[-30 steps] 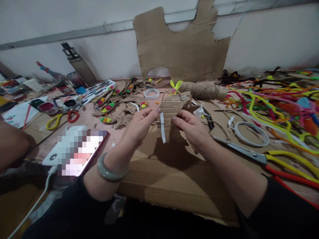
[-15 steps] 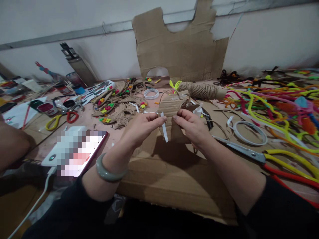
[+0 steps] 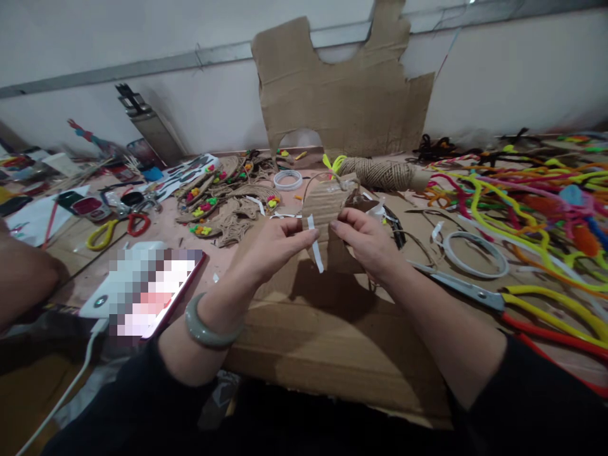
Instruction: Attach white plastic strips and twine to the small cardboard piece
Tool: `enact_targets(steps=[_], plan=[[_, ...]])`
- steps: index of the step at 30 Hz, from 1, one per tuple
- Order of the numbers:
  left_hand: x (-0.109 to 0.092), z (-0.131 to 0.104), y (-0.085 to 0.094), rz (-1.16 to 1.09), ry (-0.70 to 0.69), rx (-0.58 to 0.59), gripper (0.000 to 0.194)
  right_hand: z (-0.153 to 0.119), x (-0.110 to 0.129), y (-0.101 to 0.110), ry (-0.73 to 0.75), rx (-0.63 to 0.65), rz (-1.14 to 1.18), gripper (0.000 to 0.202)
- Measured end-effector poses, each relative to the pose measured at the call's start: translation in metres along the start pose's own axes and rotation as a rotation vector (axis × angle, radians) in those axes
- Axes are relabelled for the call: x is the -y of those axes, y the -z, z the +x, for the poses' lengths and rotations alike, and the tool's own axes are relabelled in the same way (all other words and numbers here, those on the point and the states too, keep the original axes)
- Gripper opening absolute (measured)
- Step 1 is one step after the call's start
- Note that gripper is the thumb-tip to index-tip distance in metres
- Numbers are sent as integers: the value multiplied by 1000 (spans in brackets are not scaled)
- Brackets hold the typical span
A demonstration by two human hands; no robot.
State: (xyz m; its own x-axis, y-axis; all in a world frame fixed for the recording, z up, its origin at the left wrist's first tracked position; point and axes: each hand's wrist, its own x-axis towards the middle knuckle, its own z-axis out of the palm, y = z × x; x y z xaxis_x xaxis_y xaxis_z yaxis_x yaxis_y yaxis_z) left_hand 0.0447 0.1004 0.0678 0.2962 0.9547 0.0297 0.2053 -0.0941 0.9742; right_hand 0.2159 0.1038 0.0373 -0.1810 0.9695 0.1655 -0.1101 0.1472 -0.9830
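A small corrugated cardboard piece (image 3: 323, 201) is held up between both hands, with a white strip of tape (image 3: 315, 244) on its left part. My left hand (image 3: 280, 244) pinches the piece's left side, its thumb lying beside the tape. On the right side, my right hand (image 3: 363, 237) grips the cardboard with thumb and fingers. Clear tape shows at the piece's top edge, and thin twine loops behind it. Below the hands lies a large cardboard sheet (image 3: 332, 354).
Yellow-and-red-handled scissors (image 3: 479, 294) and a tape roll (image 3: 476, 254) lie at right, near colourful pipe cleaners (image 3: 503, 221). A twine spool (image 3: 380, 174) lies behind. At left are a phone (image 3: 175, 285), a power bank (image 3: 128, 272) and a person's arm (image 3: 28, 272).
My left thumb and the white tape strip have shifted very slightly to the right. Both hands keep their hold on the cardboard.
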Motion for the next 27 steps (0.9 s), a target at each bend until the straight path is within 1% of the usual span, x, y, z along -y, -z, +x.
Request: enact_targets(steps=[3,6,8,10,12,13,16,18,22,27], plan=[[3,2,-1,31,-4,-15,20,2,-4,0,36,-1,-63,18],[5,1,-1,66,-41,-21,21,3,-5,1,36,-2,-77,19],[5,0,2,119,-65,-45,29,3,-3,1,30,3,-49,20],[6,0,5,195,-86,-95,39,2,-2,0,29,3,-17,20],[6,0,8,228,-91,-103,40,2,-1,0,28,4,-3,19],[6,1,9,219,-84,-72,35,2,-1,0,27,2,-4,19],[7,2,8,169,-62,71,18,1,-2,0,9,-8,-23,18],[7,2,8,160,-64,121,16,1,-2,0,-5,-13,-31,17],[7,2,9,163,-50,110,21,0,-1,1,-30,6,-21,18],[7,4,13,-44,-62,34,29,0,1,2,-5,40,-44,17]])
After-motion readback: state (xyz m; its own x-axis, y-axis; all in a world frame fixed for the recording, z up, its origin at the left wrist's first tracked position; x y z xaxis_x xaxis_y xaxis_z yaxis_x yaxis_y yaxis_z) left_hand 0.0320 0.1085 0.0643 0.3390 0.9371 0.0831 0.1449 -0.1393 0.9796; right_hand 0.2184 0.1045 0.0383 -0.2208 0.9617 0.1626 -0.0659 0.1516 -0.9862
